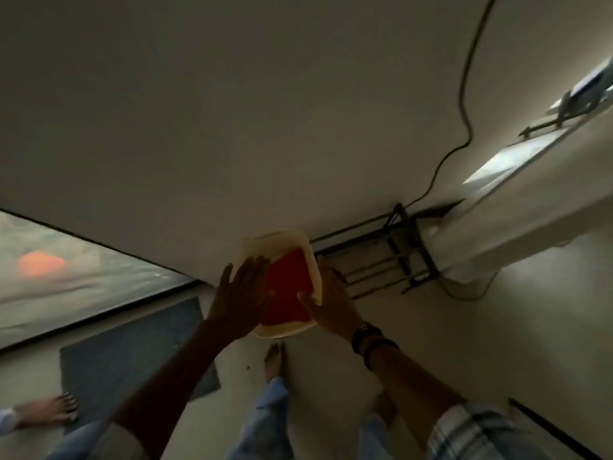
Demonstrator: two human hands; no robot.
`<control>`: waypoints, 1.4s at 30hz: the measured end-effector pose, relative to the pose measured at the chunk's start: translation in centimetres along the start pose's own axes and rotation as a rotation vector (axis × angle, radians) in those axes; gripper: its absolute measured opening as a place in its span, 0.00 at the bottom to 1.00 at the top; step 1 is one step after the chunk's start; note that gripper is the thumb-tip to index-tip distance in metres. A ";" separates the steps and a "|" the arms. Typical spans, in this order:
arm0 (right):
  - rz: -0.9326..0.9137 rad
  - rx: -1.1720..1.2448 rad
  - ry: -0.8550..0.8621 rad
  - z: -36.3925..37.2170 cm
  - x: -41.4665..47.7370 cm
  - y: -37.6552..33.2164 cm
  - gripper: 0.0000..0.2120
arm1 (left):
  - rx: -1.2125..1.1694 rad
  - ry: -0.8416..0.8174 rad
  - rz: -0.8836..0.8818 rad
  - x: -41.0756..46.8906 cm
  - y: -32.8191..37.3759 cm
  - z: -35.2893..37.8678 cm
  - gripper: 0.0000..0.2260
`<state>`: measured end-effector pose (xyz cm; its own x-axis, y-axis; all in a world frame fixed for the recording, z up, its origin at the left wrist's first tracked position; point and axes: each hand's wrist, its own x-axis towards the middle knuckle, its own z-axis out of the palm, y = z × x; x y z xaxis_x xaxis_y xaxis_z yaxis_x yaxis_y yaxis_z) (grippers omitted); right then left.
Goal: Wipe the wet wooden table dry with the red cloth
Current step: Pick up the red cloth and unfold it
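A small pale wooden table [269,243] with rounded corners stands on the floor below me, against the wall. The red cloth [288,286] lies spread over most of its top. My left hand [241,293] rests flat with fingers spread on the left side of the cloth and table. My right hand [331,302] wraps the table's right edge, its thumb lying on the cloth. The light is dim and the picture is blurred, so I cannot make out any wetness.
A dark metal rack [381,257] leans on the wall right of the table, with a black cable [464,94] running up. A blue mat [132,353] lies at the left, another person's foot [49,410] on it. My bare foot [274,360] stands just before the table.
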<state>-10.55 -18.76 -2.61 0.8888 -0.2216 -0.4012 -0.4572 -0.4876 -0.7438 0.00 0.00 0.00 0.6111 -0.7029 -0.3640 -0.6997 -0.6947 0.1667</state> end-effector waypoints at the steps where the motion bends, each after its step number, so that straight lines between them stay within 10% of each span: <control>1: 0.014 -0.021 -0.033 1.8 1.8 0.8 0.45 | -0.002 -0.035 -0.003 0.8 -1.5 1.2 0.31; 16: 0.049 -0.815 -0.280 13.6 17.9 7.2 0.35 | -0.147 -0.142 -0.027 6.5 -7.3 8.7 0.32; 23: 0.096 -1.111 -0.273 13.8 18.9 5.2 0.15 | -0.115 -0.152 -0.025 5.6 -8.5 9.2 0.28; 34: -0.052 -0.149 -0.111 6.4 3.6 -0.5 0.15 | -0.249 -0.120 -0.047 0.8 -5.0 3.6 0.33; 42: -0.033 -0.001 0.128 -1.5 -7.2 -4.7 0.17 | -0.513 0.014 0.055 -2.1 2.8 -3.1 0.40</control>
<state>-14.74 -16.14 4.61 0.8999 -0.3118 -0.3050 -0.4280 -0.4972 -0.7547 -2.09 -0.99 4.10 0.5858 -0.7402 -0.3300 -0.4617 -0.6394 0.6148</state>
